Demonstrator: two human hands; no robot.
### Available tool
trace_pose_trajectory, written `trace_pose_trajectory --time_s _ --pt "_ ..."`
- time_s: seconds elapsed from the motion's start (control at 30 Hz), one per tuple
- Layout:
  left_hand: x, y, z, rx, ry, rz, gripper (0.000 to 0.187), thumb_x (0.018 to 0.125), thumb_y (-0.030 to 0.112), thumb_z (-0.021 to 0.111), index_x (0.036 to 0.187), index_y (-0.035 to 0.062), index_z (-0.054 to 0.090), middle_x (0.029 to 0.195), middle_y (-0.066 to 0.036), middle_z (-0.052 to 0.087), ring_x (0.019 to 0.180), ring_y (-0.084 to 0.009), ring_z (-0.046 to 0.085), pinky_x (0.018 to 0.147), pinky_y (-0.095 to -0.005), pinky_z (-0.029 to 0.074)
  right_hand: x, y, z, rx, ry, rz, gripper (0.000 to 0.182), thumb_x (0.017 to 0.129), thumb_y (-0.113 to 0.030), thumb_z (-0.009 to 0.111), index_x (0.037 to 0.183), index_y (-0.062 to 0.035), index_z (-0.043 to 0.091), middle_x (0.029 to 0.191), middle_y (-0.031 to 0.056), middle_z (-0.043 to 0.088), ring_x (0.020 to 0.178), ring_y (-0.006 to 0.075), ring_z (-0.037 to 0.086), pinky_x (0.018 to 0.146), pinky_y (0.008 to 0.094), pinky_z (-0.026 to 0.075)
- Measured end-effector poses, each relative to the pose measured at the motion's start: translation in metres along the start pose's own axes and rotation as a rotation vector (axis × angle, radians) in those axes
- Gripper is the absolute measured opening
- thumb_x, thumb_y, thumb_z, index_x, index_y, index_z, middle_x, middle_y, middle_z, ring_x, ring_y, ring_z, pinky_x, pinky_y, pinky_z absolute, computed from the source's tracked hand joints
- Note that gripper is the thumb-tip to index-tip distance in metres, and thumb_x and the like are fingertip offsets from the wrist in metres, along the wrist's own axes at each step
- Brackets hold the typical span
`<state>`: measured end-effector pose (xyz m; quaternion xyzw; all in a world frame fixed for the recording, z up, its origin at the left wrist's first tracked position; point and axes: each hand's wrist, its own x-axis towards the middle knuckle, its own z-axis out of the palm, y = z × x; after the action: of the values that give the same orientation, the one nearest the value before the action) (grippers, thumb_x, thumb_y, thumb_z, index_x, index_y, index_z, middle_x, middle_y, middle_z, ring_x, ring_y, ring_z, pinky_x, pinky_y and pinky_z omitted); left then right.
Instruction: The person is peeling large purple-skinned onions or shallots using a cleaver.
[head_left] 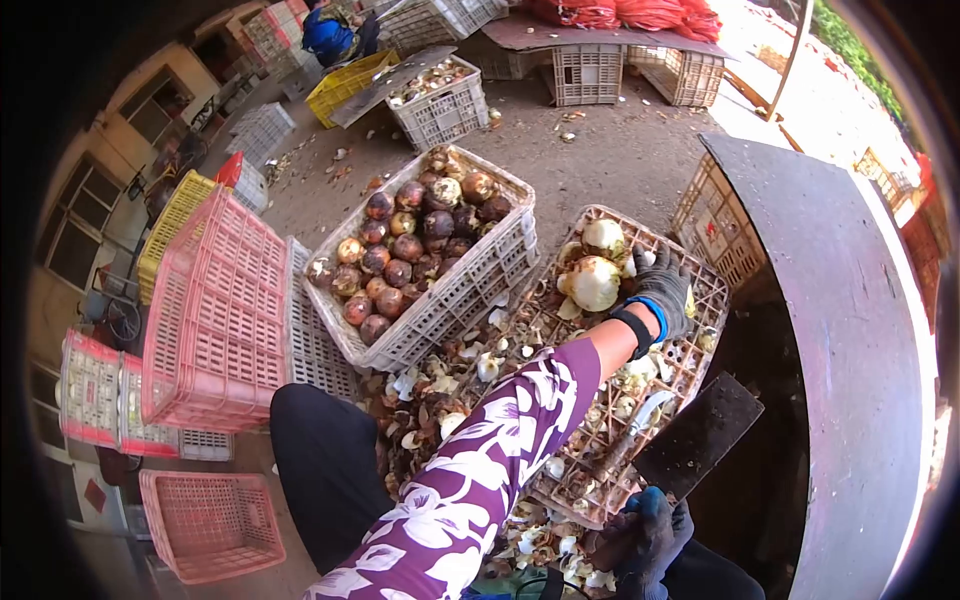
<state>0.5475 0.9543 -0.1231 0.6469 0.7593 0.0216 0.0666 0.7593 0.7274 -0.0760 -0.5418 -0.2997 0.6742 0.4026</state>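
Nearest the camera, at 5 o'clock in the head view, our right hand (645, 535) wears a dark glove with blue trim; its grip is closed around the handle of a broad dark cleaver (700, 435), whose flat blade angles up toward 1 o'clock over the tray edge. Our left arm, in a purple floral sleeve (470, 480), extends from 6 o'clock toward centre. Our left hand (660, 290), gloved dark with a blue cuff band, rests on the tray beside a peeled white bulb (595, 283); we cannot tell whether its grip holds anything. A second peeled bulb (603, 237) sits just beyond the first, at 12 o'clock from it. Both lie at the far end of a flat perforated tray (700, 300), which is strewn with pale trimmings and husk scraps (480, 365). At 10 o'clock from the tray stands a white crate (450, 300) filled with unpeeled brownish-purple bulbs (400, 250). A pink crate (215, 310) stands tilted at 9 o'clock. A dark curved worktop (840, 330) occupies 3 o'clock. More crates (440, 110) stand on the dirt floor at 12 o'clock.
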Motion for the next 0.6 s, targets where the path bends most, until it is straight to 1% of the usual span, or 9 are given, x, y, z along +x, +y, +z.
trace_pose_trajectory --time_s 0.2,0.3,0.33,0.37,0.47,0.5,0.53,0.57,0.6 --pt "-0.045 -0.061 -0.005 -0.306 0.335 0.086 0.084 0.075 0.054 0.064 0.137 0.0025 0.040 0.140 -0.020 0.041 0.135 -0.0361 0.031 0.110 -0.0604 0.011 -0.001 -0.002 0.029 -0.048 -0.033 -0.080 0.021 0.083 -0.021 0.066 0.087 -0.0034 0.054 0.063 0.0034 0.053 0.044 0.0116 0.049 0.037 0.0246 0.041" --pt "-0.093 -0.155 -0.027 -0.472 0.633 0.154 0.045 0.076 0.030 0.068 0.110 0.0006 0.060 0.110 -0.019 0.060 0.105 -0.0353 0.055 0.092 -0.0411 0.043 -0.009 -0.005 0.055 -0.023 -0.034 -0.060 0.022 0.083 -0.021 0.067 0.084 -0.0036 0.055 0.062 0.0023 0.053 0.046 0.0111 0.051 0.041 0.0261 0.045" --pt "-0.117 -0.185 -0.049 -0.412 0.464 -0.059 0.037 0.076 0.024 0.067 0.105 0.0014 0.062 0.101 -0.019 0.063 0.096 -0.0358 0.059 0.086 -0.0408 0.047 -0.010 -0.007 0.058 -0.117 -0.056 -0.076 0.017 0.085 -0.019 0.064 0.081 -0.0048 0.056 0.062 0.0005 0.053 0.048 0.0090 0.050 0.043 0.0248 0.042" --pt "-0.124 -0.234 -0.026 -0.437 0.694 -0.061 0.031 0.076 0.021 0.065 0.101 0.0027 0.064 0.096 -0.019 0.064 0.092 -0.0353 0.060 0.085 -0.0403 0.048 -0.011 -0.009 0.062 -0.210 -0.078 -0.094 0.015 0.088 -0.016 0.062 0.078 -0.0060 0.056 0.062 -0.0013 0.053 0.050 0.0069 0.048 0.044 0.0236 0.039" --pt "-0.170 -0.360 0.019 -0.399 0.620 -0.346 0.027 0.076 0.014 0.060 0.101 0.0050 0.065 0.096 -0.018 0.065 0.091 -0.0358 0.061 0.083 -0.0409 0.048 -0.006 0.001 0.066 -0.332 -0.087 -0.071 0.017 0.090 -0.016 0.060 0.075 -0.0076 0.057 0.061 -0.0023 0.054 0.050 0.0059 0.047 0.045 0.0218 0.035" --pt "-0.180 -0.409 0.058 -0.241 0.518 -0.434 0.026 0.075 0.013 0.059 0.099 0.0064 0.066 0.093 -0.019 0.063 0.091 -0.0379 0.059 0.082 -0.0406 0.048 -0.005 0.006 0.069 -0.324 -0.067 -0.057 0.017 0.090 -0.017 0.061 0.076 -0.0075 0.057 0.061 -0.0021 0.055 0.050 0.0062 0.048 0.046 0.0218 0.036" --pt "-0.194 -0.428 0.064 -0.198 0.188 -0.618 0.030 0.074 0.015 0.058 0.102 0.0054 0.062 0.102 -0.019 0.063 0.099 -0.0357 0.059 0.087 -0.0424 0.047 -0.003 0.010 0.072 -0.316 -0.045 -0.041 0.017 0.090 -0.017 0.061 0.076 -0.0073 0.057 0.060 -0.0019 0.055 0.049 0.0065 0.048 0.046 0.0217 0.036" --pt "-0.209 -0.459 0.094 -0.096 0.128 -0.446 0.034 0.072 0.014 0.059 0.106 0.0069 0.060 0.115 -0.019 0.058 0.107 -0.0369 0.055 0.089 -0.0458 0.045 0.000 0.013 0.075 -0.315 -0.050 -0.047 0.017 0.090 -0.017 0.060 0.076 -0.0073 0.058 0.060 -0.0017 0.055 0.050 0.0067 0.048 0.046 0.0218 0.036" --pt "-0.224 -0.464 0.107 -0.020 -0.014 -0.514 0.044 0.070 0.015 0.062 0.113 0.0068 0.055 0.120 -0.020 0.054 0.109 -0.0377 0.054 0.090 -0.0460 0.045 0.002 0.014 0.078 -0.321 -0.056 -0.048 0.018 0.090 -0.016 0.060 0.075 -0.0072 0.058 0.060 -0.0016 0.055 0.050 0.0070 0.049 0.046 0.0218 0.037"
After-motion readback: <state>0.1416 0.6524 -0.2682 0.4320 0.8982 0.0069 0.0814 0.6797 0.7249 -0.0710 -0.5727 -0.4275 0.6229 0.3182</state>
